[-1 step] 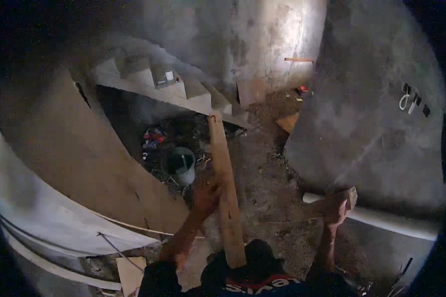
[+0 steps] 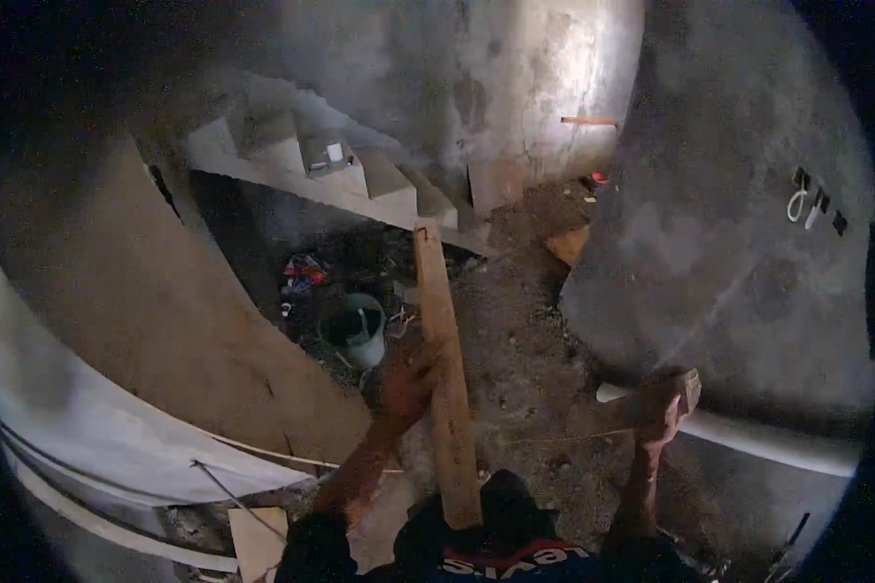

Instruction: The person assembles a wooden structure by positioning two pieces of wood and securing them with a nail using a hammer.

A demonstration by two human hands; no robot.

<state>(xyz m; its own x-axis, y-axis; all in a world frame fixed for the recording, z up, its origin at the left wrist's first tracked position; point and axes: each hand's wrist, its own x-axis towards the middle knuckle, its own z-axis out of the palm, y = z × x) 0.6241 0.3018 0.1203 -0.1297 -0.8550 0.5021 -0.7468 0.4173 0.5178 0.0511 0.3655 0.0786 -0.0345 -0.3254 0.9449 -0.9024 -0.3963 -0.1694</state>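
Observation:
A long wooden plank (image 2: pixel 449 408) runs lengthwise in front of me, its near end against my dark clothing and its far end toward the stairs. My left hand (image 2: pixel 408 384) is closed on the plank's left edge, about midway along; its fingers are dim. Off to the right, my right hand (image 2: pixel 669 418) is wrapped round the pale wooden handle (image 2: pixel 690 391) of what looks like a handsaw (image 2: pixel 617 413). Its brownish blade points left toward the plank and blends into the dark ground, so whether it touches the plank I cannot tell.
Beyond my left hand stands a bucket (image 2: pixel 365 348) with red and white litter (image 2: pixel 304 272) behind it. Concrete stairs (image 2: pixel 384 185) rise at the back left. A large brown board (image 2: pixel 194 321) leans at left. A white pipe (image 2: pixel 768 442) lies along the right wall (image 2: pixel 729 223).

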